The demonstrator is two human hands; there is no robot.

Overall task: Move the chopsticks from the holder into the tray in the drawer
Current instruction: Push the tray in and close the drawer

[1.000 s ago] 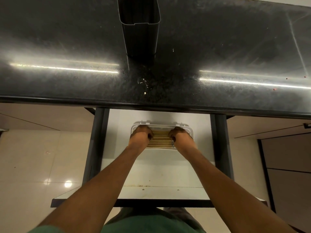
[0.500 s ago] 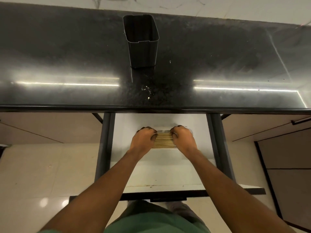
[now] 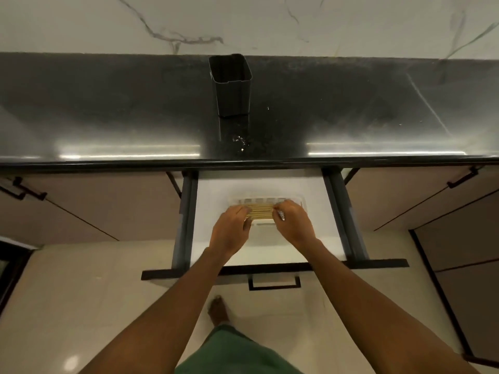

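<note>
Several pale wooden chopsticks [image 3: 260,211] lie flat, side by side, in a white tray [image 3: 267,197] inside the open white drawer [image 3: 213,201]. My left hand [image 3: 232,228] covers their left ends with curled fingers. At the right ends, my right hand [image 3: 293,225] does the same, so both hands hold the bundle between them. The chopsticks' ends are hidden under my fingers. The dark square holder [image 3: 231,85] stands upright on the black counter [image 3: 108,117] behind, and its visible inside looks empty.
The drawer sticks out below the counter edge, with dark side rails [image 3: 186,220] and a black handle [image 3: 274,283] on its front. Closed cabinet doors [image 3: 94,206] flank it. My bare foot [image 3: 218,311] stands on the tiled floor. A marble wall backs the counter.
The view has pulled back and tilted up, showing the wall and the whole holder. Both hands stay at the chopsticks' ends in the tray, now a little closer to me.
</note>
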